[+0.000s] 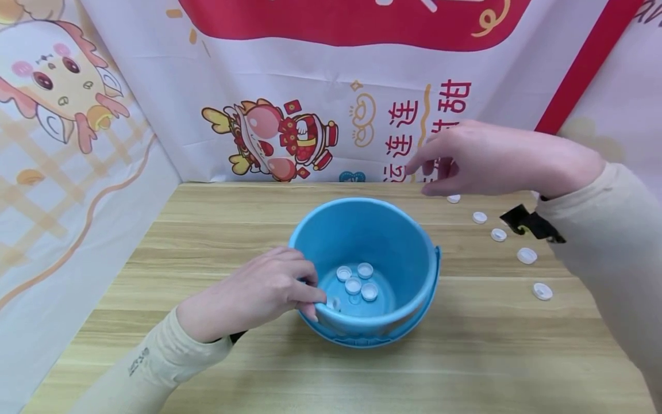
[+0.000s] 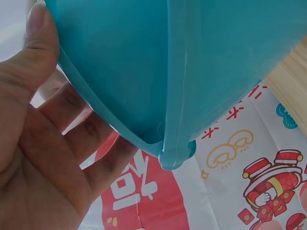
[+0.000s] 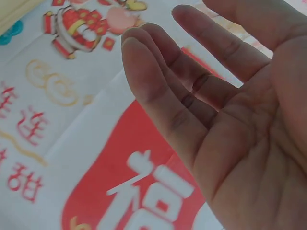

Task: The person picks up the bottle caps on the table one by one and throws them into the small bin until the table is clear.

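Note:
A blue bucket (image 1: 362, 227) stands on the wooden table, its handle (image 1: 369, 343) hanging along the near right side. My left hand (image 1: 264, 287) grips the rim at the left; the left wrist view (image 2: 48, 139) has thumb and fingers on either side of the bucket wall (image 2: 115, 62). Several white bottle caps (image 1: 353, 286) lie on the bucket's floor, one partly hidden by the near rim. Above the back right of the table, my right hand (image 1: 481, 158) hovers with loosely bent fingers. Nothing is in its palm (image 3: 249, 139) in the right wrist view.
On the table's right side, several more white caps (image 1: 526, 256) lie scattered, some near the right forearm. A printed cloth (image 1: 310, 69) hangs behind the table's back edge. Another patterned cloth (image 1: 77, 190) borders the left side.

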A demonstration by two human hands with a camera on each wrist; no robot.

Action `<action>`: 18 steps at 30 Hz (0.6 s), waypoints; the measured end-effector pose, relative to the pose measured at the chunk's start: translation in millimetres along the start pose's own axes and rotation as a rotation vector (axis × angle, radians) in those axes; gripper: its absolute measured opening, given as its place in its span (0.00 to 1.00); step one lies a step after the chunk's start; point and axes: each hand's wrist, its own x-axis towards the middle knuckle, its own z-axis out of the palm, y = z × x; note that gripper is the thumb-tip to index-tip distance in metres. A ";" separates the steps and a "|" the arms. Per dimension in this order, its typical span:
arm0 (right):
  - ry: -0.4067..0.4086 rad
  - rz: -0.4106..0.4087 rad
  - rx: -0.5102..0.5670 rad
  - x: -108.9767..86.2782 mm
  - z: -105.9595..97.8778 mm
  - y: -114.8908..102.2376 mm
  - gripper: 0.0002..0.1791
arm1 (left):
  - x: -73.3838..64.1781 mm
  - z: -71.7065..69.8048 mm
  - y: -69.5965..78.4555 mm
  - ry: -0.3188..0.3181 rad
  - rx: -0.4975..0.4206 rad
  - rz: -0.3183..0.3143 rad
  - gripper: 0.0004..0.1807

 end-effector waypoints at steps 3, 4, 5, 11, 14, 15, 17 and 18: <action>-0.005 0.066 0.015 -2.5 8.2 18.6 0.22 | 0.0 -0.3 0.1 0.000 -0.006 -0.006 0.18; -0.006 0.087 0.024 -3.5 12.3 26.7 0.22 | 0.0 -0.4 0.1 0.001 -0.007 -0.007 0.18; -0.008 0.106 0.031 -4.4 16.7 35.3 0.22 | 0.0 -0.5 0.0 0.003 -0.008 -0.007 0.18; -0.007 0.194 0.140 -6.4 56.0 100.5 0.19 | -0.9 -1.1 -0.2 0.008 -0.005 -0.007 0.17; -0.001 0.246 0.190 -6.0 83.2 138.3 0.16 | -1.5 -1.1 -0.2 0.012 -0.008 -0.008 0.17; 0.006 0.266 0.200 -6.0 93.3 150.8 0.16 | -1.7 -1.0 -0.2 0.015 -0.011 -0.006 0.17; 0.018 0.314 0.229 -5.3 113.8 174.4 0.16 | -1.9 -0.4 0.1 0.018 -0.016 -0.002 0.16; 0.017 0.341 0.241 -4.6 123.7 185.1 0.16 | -2.1 0.0 0.4 0.020 -0.019 0.001 0.16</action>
